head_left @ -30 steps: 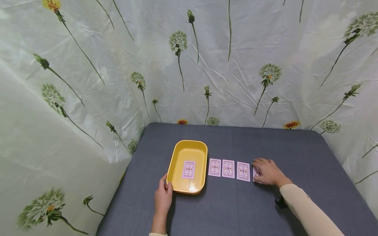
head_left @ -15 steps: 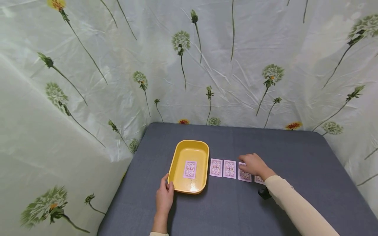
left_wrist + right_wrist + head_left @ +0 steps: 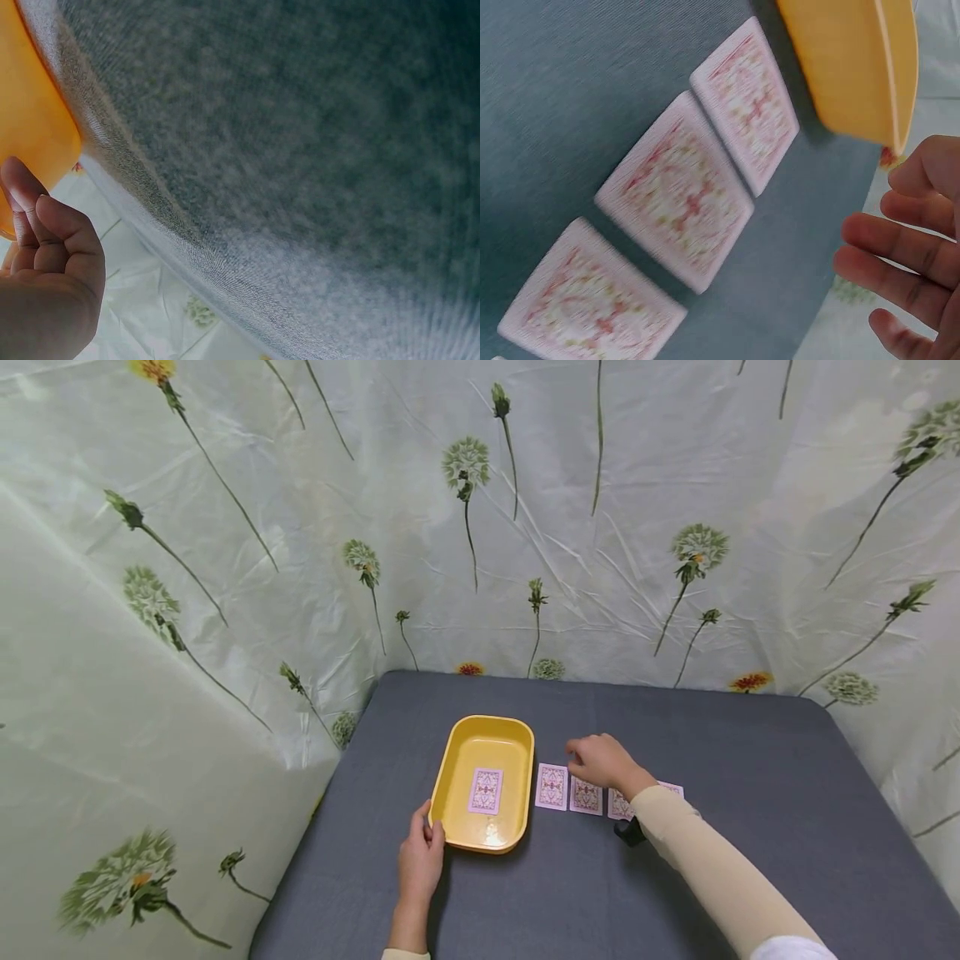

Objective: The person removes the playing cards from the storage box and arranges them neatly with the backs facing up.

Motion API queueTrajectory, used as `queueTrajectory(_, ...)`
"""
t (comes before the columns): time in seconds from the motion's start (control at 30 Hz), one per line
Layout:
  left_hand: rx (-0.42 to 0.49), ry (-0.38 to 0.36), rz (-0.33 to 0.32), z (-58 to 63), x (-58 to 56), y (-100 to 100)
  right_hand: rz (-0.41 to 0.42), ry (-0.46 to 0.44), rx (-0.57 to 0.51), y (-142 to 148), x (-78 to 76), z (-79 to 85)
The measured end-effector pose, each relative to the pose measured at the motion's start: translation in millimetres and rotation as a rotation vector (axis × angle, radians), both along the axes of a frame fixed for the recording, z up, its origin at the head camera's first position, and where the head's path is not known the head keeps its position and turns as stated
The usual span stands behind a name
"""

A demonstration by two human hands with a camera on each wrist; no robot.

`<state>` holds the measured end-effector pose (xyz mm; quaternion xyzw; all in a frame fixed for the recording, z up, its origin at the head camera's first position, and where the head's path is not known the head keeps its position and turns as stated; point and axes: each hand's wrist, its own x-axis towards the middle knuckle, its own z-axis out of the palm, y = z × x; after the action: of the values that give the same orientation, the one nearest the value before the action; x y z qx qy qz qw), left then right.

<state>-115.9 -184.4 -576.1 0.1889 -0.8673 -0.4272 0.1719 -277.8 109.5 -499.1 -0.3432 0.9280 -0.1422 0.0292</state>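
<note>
My left hand (image 3: pixel 420 862) holds the near left corner of a yellow plastic tray (image 3: pixel 444 758), its fingertips at the rim; the left wrist view has these fingers against the tray's orange-looking wall (image 3: pixel 37 105). Inside the tray lies one face-down playing card (image 3: pixel 486 791) with a pink patterned back. My right hand (image 3: pixel 603 762) is above the row of cards outside the tray, fingers loosely bent and holding nothing. Below it lies the second card (image 3: pixel 587 797), partly covered in the head view. In the right wrist view the fingers (image 3: pixel 889 244) are apart from the cards.
Several face-down cards form a row right of the tray, the nearest card (image 3: pixel 552 787) close to its wall. The right forearm (image 3: pixel 712 860) covers part of the far right card (image 3: pixel 672 788). A flower-printed curtain (image 3: pixel 570 527) stands behind the dark grey table (image 3: pixel 525 910).
My right hand has moved left along the row, from the far right card to over the second card, uncovering part of the far right one. The left hand stays at the tray.
</note>
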Motion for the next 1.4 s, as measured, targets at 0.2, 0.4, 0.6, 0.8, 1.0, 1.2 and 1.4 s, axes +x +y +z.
queueTrajectory(0.2, 0.009, 0.002, 0.003, 2.0, -0.8, -2.0, 0.069, 0.022, 0.005, -22.0, -5.0, 4.2)
queueTrajectory(0.4, 0.015, 0.007, -0.002, 5.1, -0.9, -4.2, 0.121, 0.100, -0.005, -42.7, -7.1, 6.6)
queueTrajectory(0.6, 0.009, 0.006, 0.005, 5.6, 0.5, -7.4, 0.134, 0.116, 0.011, -68.8, -6.7, 9.1)
queueTrajectory(0.8, -0.010, 0.022, -0.001, 3.4, 3.1, -7.4, 0.127, 0.048, 0.050, -87.3, -3.8, 4.3)
queueTrajectory(1.0, -0.009, 0.052, -0.012, 1.5, 3.2, -5.7, 0.119, 0.028, 0.070, -98.3, -1.8, -7.8)
queueTrajectory(1.2, 0.002, 0.029, -0.006, 0.5, 3.4, -5.8, 0.149, -0.014, 0.048, -109.7, -0.2, -21.2)
queueTrajectory(1.4, -0.027, 0.044, -0.010, -0.3, 1.4, -4.3, 0.122, -0.078, 0.087, -122.1, 2.0, -29.5)
